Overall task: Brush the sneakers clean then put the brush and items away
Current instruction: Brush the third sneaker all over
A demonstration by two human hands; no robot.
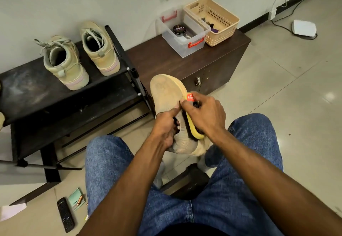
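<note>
I hold a tan sneaker point(166, 91) on its side between my knees, sole facing left and toe pointing away. My left hand point(166, 126) grips it at the opening, fingers inside the collar. My right hand point(203, 111) is closed on a yellow-backed shoe brush point(192, 124) with a red label, its dark bristles pressed against the shoe's upper. Two more tan sneakers point(64, 63) point(100, 48) stand on the top shelf of the black shoe rack point(27, 87), heels toward me.
A dark wooden cabinet point(159, 58) beside the rack carries a transparent box with red latches point(185, 46) holding a polish tin point(179, 29), and a beige plastic basket point(229, 22). A remote point(65, 215) and a green notepad point(75, 198) lie on the tiled floor at lower left.
</note>
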